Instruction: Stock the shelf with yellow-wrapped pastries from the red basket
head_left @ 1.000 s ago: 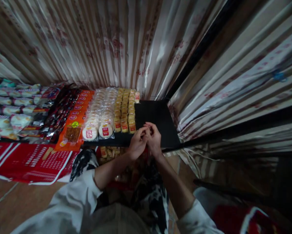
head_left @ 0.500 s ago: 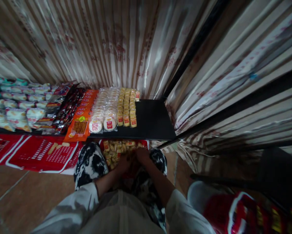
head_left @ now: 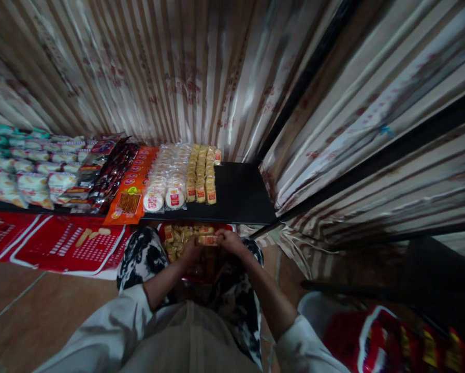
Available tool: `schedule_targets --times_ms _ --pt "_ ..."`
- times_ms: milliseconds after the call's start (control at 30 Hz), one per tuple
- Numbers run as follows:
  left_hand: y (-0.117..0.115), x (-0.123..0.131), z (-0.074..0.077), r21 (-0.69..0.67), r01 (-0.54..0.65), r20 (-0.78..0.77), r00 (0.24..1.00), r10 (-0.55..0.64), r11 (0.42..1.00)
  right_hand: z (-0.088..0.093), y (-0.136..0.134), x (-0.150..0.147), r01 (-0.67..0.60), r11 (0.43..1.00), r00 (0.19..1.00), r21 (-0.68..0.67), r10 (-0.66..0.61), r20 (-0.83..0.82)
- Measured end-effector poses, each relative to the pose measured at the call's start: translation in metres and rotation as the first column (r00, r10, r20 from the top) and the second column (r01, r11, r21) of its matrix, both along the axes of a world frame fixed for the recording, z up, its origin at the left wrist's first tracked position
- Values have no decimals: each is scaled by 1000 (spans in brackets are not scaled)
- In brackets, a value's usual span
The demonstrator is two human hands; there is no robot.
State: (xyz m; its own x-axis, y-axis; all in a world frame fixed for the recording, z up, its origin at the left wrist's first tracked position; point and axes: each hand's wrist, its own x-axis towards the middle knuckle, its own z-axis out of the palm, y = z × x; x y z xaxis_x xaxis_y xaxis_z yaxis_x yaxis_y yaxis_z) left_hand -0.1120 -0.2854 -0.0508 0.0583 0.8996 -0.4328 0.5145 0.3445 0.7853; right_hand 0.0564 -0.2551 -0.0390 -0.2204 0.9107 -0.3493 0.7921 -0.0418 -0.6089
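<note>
My left hand and my right hand meet low down between my knees, over a red basket full of small yellow snack packets. Together they hold one small packet between the fingertips, both hands closed on it. Just beyond stands a black shelf. On it lie rows of the same yellow packets, with round white cakes in clear wrap to their left. The right part of the shelf top is bare black.
Further left on the shelf lie orange packs, dark red packs and white bags. Red plastic baskets stand below on the tiled floor. Striped curtains hang behind and at the right. A red bag lies at lower right.
My hands came down from the shelf's front edge into the basket, then rose slightly holding a small packet. The view shifted a little.
</note>
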Motion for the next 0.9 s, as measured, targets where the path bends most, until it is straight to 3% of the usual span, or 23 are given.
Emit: schedule_targets --times_ms 100,200,300,400,500,700,900 --pt "7 6 6 -39 -168 110 979 171 985 -5 -1 7 149 976 921 -161 -196 -337" --pt "12 10 12 -79 -253 253 931 265 964 -7 -3 13 164 966 844 -200 -243 -478" --pt "18 10 18 52 -170 272 950 150 984 -2 -4 16 202 974 819 -107 -228 -526" --pt "27 12 27 206 -13 171 985 -23 978 7 -2 16 220 975 804 -16 -190 -564" --pt "38 19 44 261 88 67 992 -109 961 17 3 16 216 976 778 19 -160 -608" --pt "70 39 88 317 140 -18 990 -142 938 31 22 28 342 939 677 24 -228 -700" --pt "115 65 114 378 66 -61 997 -46 924 46 69 41 458 887 612 64 -262 -746"
